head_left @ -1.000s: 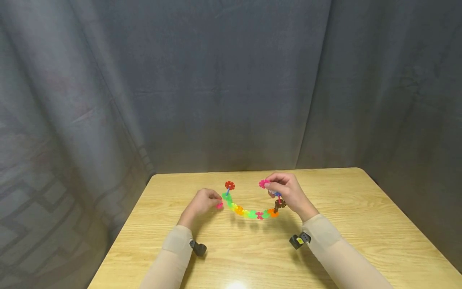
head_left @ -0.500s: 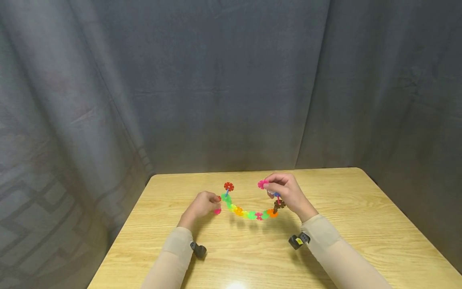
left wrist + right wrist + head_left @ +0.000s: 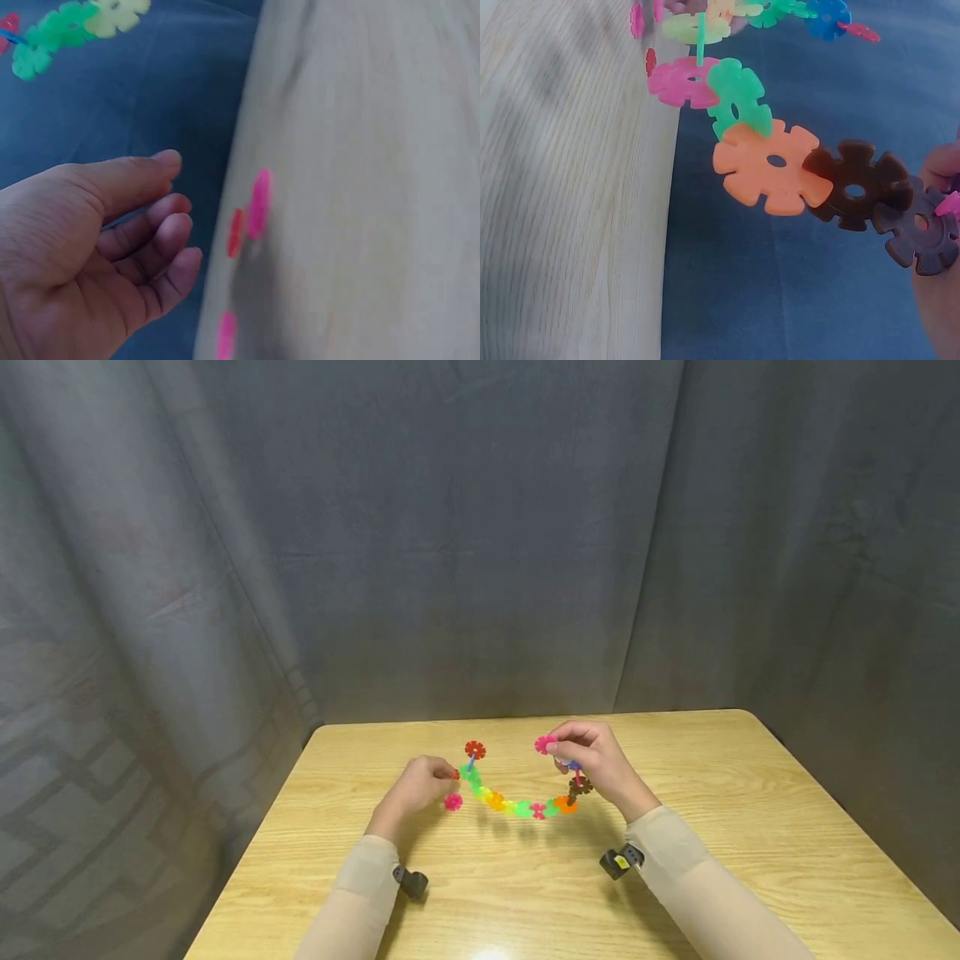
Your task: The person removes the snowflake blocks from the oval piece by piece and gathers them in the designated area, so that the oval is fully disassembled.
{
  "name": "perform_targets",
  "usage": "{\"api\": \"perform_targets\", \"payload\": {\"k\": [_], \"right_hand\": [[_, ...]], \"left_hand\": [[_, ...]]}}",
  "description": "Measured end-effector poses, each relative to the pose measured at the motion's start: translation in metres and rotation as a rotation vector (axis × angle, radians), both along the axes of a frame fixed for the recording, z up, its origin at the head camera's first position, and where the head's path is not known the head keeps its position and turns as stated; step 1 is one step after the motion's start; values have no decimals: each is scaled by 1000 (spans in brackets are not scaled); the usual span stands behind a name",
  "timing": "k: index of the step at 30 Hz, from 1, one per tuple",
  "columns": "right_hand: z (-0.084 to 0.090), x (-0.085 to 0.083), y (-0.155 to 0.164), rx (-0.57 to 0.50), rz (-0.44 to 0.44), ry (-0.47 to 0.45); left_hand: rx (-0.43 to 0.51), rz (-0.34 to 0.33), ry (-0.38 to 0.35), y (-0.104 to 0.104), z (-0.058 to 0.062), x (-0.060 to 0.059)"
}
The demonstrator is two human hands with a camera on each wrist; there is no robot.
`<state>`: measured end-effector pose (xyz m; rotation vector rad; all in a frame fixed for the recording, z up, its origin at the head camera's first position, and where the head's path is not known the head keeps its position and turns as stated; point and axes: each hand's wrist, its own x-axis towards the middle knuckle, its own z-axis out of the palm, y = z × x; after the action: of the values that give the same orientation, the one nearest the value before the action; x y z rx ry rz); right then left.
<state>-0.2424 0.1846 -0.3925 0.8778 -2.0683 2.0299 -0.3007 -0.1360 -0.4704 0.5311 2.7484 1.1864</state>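
A curved chain of coloured snowflake discs (image 3: 517, 804) hangs a little above the wooden table (image 3: 720, 793). My right hand (image 3: 592, 758) pinches the pink disc (image 3: 545, 744) at the chain's right end; brown discs (image 3: 885, 196) and an orange one (image 3: 769, 166) hang just below it. The chain's left end rises to a red disc (image 3: 474, 749). My left hand (image 3: 418, 785) rests beside that end with loosely curled fingers (image 3: 161, 225) that hold nothing. A loose pink disc (image 3: 453, 802) lies on the table by its fingertips, with a small red disc (image 3: 236, 232) next to it.
Grey curtain (image 3: 480, 543) hangs behind and to both sides of the table. The table's rounded back corners and left edge (image 3: 255, 852) are close to the hands. Small wrist cameras (image 3: 621, 860) sit under both forearms.
The loose pink disc has left my left hand's fingertips and now lies on the table just in front of them. The chain and right hand have barely shifted.
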Motion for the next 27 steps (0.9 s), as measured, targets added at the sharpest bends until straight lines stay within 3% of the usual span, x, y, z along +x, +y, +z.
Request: {"api": "perform_targets", "payload": {"k": [10,15,27], "right_hand": [[0,1,-2,-1,-8,-17],[1,1,-3,5,-5,3],[4,3,-5,17,1,39]], "left_hand": [[78,-6,211,19,44,16],[108,-3,245,26,63,26],[203,27,311,25,81,33]]}}
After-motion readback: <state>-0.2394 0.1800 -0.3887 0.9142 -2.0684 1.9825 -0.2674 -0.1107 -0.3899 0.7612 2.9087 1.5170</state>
